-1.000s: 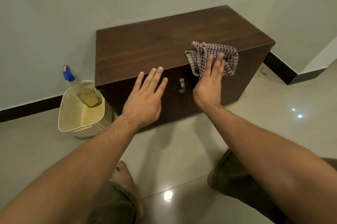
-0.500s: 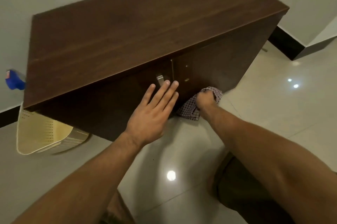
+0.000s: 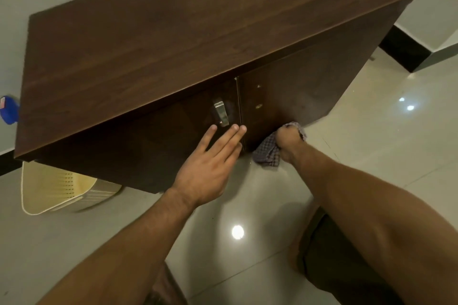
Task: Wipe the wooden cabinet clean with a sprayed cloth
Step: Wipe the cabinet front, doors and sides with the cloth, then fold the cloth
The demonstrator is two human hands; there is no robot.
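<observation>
Dark brown wood fills most of the view: the cabinet [image 3: 173, 44] stands against a pale wall on glossy tiles, seen from above so its broad top leans toward us. The person's left hand [image 3: 210, 168] lies flat and open against the front of the left door, fingers stretched together, the fingertips just below the small metal handle [image 3: 220, 112]; it holds nothing. The right hand [image 3: 288, 142] is low at the foot of the right door, closed around a checked cloth [image 3: 266, 153] and pressing it to the wood close to the floor; part of the cloth bunches out toward the left of the wrist and a corner shows above the knuckles. The fingers themselves are hidden from here. Left of the cabinet sits a cream perforated basket [image 3: 49, 195], partly tucked behind its corner, and a blue cap [image 3: 8, 108] peeks out at the edge. A ceiling light glints on the tiles [image 3: 371, 156] between the forearms.
</observation>
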